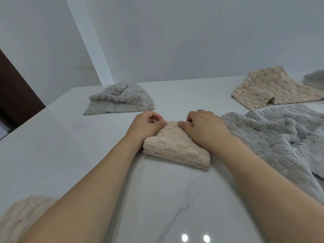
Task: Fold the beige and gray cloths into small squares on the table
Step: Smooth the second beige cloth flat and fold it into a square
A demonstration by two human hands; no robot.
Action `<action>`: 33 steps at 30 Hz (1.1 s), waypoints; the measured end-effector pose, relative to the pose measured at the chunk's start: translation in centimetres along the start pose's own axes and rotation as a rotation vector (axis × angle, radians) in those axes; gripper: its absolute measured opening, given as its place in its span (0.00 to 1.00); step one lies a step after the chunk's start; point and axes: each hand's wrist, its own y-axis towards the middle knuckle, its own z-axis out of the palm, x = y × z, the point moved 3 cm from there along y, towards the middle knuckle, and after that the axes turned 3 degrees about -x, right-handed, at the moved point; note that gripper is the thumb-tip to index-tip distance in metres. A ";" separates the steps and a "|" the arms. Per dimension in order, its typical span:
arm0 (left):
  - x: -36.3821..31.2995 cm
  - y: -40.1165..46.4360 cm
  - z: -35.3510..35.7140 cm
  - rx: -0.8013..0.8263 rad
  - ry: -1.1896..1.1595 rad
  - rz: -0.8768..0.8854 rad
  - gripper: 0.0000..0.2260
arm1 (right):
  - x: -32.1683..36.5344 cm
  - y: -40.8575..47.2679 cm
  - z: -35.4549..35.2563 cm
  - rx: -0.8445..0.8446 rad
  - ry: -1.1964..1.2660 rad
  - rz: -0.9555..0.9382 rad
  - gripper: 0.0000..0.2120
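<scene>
A glossy white marble-look tabletop (166, 199) carries a folded beige fleecy cloth (177, 148) at centre, a crumpled gray cloth (119, 99) far left, a spread beige cloth (273, 88) far right, a large rumpled gray cloth (280, 134) at right, and another beige cloth (19, 220) at the near-left corner.

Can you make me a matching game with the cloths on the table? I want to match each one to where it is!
Things:
1. folded beige cloth
2. gray cloth with the scalloped edge
3. big fluffy gray cloth
4. flat beige cloth

Places:
A. far right, near the wall
B. under both hands
C. far left of the table
D. right beside the right hand

Pairs: 1-B, 2-C, 3-D, 4-A
</scene>
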 end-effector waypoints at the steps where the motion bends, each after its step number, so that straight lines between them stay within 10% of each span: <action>1: -0.1 0.0 0.0 0.008 -0.025 -0.017 0.04 | -0.1 -0.1 0.3 0.007 0.000 -0.002 0.21; 16: -2.3 -3.5 -1.6 0.098 -0.061 -0.302 0.13 | -0.4 0.0 1.0 0.042 -0.033 0.041 0.28; 33: -1.1 -7.7 -0.2 -0.260 0.293 -0.055 0.19 | -0.5 0.0 0.4 -0.134 0.100 -0.031 0.22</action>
